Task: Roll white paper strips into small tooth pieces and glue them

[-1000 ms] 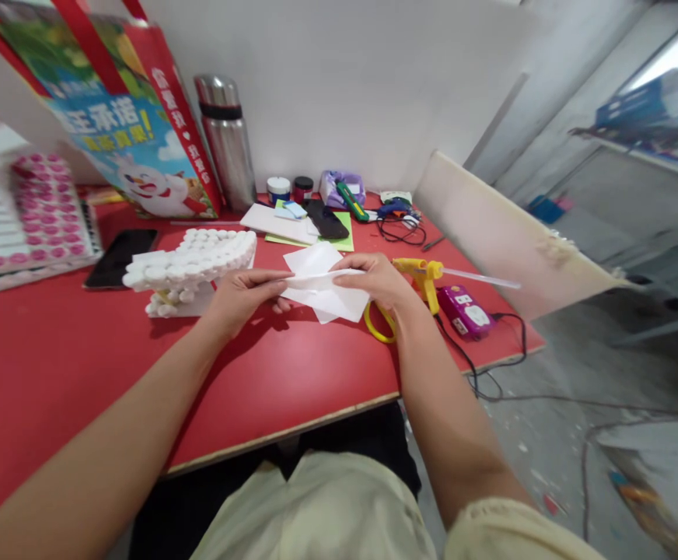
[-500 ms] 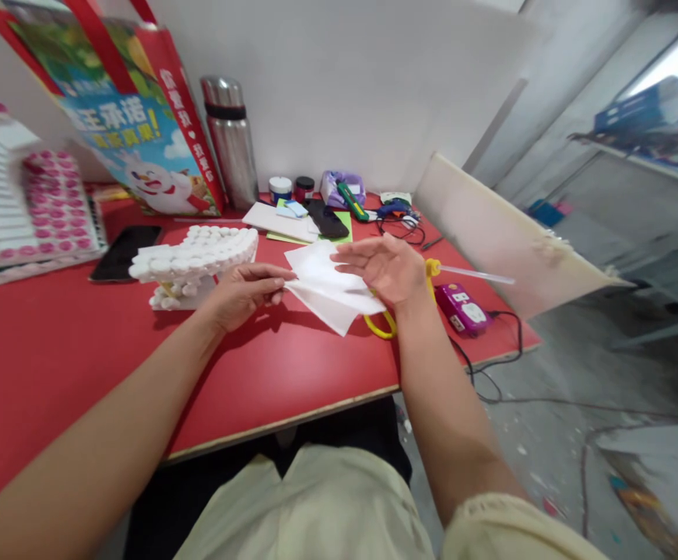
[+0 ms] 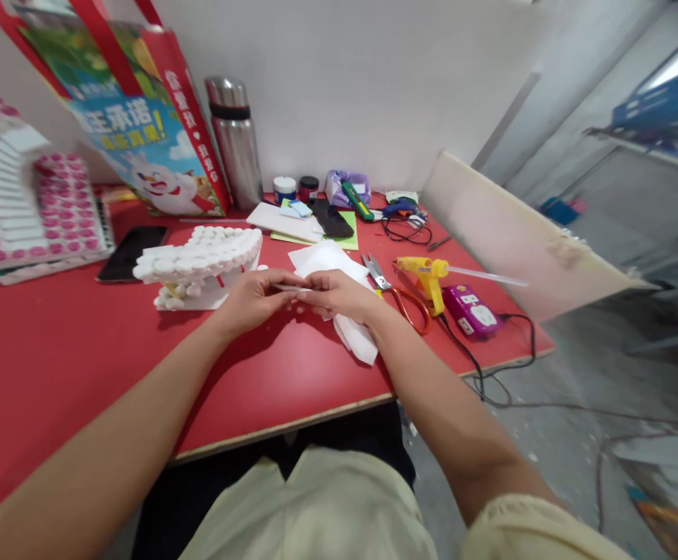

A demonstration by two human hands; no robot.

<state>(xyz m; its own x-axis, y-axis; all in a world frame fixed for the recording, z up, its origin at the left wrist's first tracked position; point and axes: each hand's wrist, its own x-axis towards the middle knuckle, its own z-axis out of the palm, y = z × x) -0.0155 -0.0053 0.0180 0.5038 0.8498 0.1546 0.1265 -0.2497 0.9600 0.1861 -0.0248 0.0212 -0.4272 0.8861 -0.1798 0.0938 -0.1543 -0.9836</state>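
Observation:
My left hand [image 3: 253,298] and my right hand [image 3: 339,296] meet over the red table [image 3: 71,342], both pinching a thin white sheet of paper [image 3: 358,340]. The sheet's edge runs between my fingertips, and its lower end hangs out under my right wrist. More white paper [image 3: 323,257] lies flat just behind my hands. A white model made of small round pieces [image 3: 199,257] stands left of my left hand.
Scissors with orange handles [image 3: 400,295], a yellow glue gun [image 3: 429,274] and a purple device [image 3: 470,309] lie to the right. A black phone [image 3: 132,250], a steel flask [image 3: 237,144], a printed shopping bag [image 3: 134,132] and small jars stand at the back. A pink-dotted model [image 3: 24,202] sits far left.
My right hand was raised open above the paper half a second ago; it has come down left and closed on the sheet beside my left hand. The scissors now show.

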